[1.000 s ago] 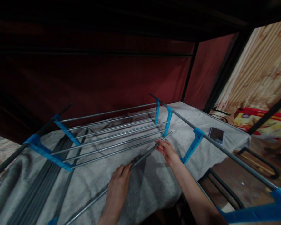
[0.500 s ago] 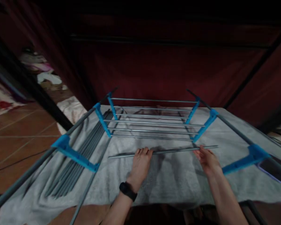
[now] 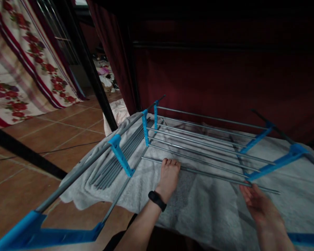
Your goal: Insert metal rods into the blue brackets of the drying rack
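Left hand (image 3: 170, 176) is wrapped around a thin metal rod (image 3: 211, 175), right hand (image 3: 260, 204) is pinching it near one end. Rack crossbars (image 3: 199, 142) sit just beyond, over a gray blanket (image 3: 199, 205).

Round my left wrist I wear a slim black band (image 3: 157, 200), its face a smooth, rounded oblong. My left forearm (image 3: 142, 223) and right forearm (image 3: 274, 235) are bare, and so are my left hand (image 3: 170, 176) and right hand (image 3: 260, 204), down to the fingers (image 3: 170, 162).
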Demonstrator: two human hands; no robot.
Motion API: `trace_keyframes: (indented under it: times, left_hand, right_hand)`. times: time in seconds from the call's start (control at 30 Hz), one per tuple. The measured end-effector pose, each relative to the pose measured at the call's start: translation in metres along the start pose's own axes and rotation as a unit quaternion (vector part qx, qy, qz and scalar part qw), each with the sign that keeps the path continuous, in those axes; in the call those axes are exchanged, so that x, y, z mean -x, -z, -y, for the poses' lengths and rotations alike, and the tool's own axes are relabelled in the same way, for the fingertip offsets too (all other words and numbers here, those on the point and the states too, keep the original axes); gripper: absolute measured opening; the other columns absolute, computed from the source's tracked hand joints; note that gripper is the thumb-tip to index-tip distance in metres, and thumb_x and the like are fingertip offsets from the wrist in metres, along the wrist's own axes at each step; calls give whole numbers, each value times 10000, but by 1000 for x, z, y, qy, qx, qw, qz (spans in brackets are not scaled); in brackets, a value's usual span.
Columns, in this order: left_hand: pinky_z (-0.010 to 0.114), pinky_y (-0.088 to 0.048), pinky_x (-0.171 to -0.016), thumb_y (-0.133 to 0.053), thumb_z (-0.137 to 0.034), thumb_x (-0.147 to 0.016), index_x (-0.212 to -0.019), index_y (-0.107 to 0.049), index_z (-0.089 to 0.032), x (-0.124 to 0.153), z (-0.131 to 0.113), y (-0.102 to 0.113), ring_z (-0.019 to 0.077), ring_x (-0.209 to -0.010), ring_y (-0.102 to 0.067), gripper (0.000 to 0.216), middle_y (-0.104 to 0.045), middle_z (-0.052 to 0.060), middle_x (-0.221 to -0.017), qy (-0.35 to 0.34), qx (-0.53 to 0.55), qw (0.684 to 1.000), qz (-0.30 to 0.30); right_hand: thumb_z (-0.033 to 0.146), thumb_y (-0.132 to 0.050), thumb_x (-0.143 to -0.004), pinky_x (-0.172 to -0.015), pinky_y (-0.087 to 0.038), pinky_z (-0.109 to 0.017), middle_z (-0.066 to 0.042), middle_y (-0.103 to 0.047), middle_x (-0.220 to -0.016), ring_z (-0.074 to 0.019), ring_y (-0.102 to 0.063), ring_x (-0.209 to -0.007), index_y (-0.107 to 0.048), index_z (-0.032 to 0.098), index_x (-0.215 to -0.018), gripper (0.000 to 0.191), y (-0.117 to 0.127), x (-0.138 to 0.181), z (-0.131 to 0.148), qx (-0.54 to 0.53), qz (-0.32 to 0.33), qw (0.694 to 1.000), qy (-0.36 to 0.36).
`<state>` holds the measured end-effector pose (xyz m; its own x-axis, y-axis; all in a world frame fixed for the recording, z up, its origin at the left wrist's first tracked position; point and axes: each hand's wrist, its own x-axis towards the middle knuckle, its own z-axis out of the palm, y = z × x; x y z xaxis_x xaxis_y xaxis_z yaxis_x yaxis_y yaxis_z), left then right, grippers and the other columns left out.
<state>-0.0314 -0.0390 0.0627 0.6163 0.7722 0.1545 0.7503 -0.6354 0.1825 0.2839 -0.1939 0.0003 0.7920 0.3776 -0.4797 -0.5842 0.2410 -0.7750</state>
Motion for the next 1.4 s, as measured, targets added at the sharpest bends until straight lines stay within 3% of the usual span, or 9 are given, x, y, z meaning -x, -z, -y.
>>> trace_keyframes:
  times: [0.33,0.5,0.63,0.97,1.1,1.27,1.4]
  left_hand:
    - [460,-373,-1043,-358,-43,-956,-1045,-715,-151,0,27,2,274,-1053,-631,383,-713,135,-1048,63,-21,998,-14]
    - [461,-347,-1055,-353,-27,-939,-1058,-709,-143,-1,33,0,289,-1073,-626,393,-714,134,-1058,75,-28,997,-18]
    - [458,-343,-1044,-348,-36,-941,-1046,-710,-160,-2,36,2,291,-1052,-630,397,-718,126,-1026,71,-37,996,-35]
    - [531,-299,-1092,-371,-167,-988,-1021,-704,-193,2,67,9,321,-1112,-634,335,-751,115,-1040,117,-95,986,-65]
    - [557,-282,-1115,-388,-222,-985,-1058,-712,-186,1,79,9,332,-1138,-637,334,-751,126,-1081,150,-83,984,-55]
    - [578,-331,-1096,-415,-265,-959,-1063,-715,-195,-6,88,12,350,-1155,-636,325,-731,136,-1110,196,-52,979,-13]
    - [614,-377,-1072,-373,-347,-974,-1136,-684,-170,-4,88,14,393,-1240,-578,392,-674,193,-1233,226,-56,972,-31]
  right_hand:
    - [88,-621,-852,-765,-655,-215,-9,-736,-876,-111,-740,-791,-718,228,-848,171,-2,0,-2,8,15,1000,-14]
    - [96,-670,-870,-709,-662,-222,13,-711,-753,-110,-724,-687,-697,217,-796,144,-5,4,-7,-19,-2,1000,-24]
    - [93,-732,-829,-720,-661,-225,33,-689,-680,-107,-709,-637,-660,209,-733,166,-6,5,-9,-26,14,1000,11]
    - [-63,-731,-727,-727,-672,-267,15,-766,-768,-135,-757,-731,-620,201,-683,290,-20,25,-4,-106,36,993,29]
    - [10,-769,-771,-752,-665,-261,-10,-780,-797,-134,-757,-743,-639,195,-713,233,-20,25,-6,-103,59,992,37]
    - [86,-796,-798,-709,-657,-244,-26,-787,-803,-137,-751,-720,-636,199,-722,210,-20,24,-5,-119,37,991,41]
    - [87,-812,-774,-709,-663,-266,-31,-796,-843,-152,-757,-744,-601,217,-699,260,-18,22,-6,-122,58,989,54]
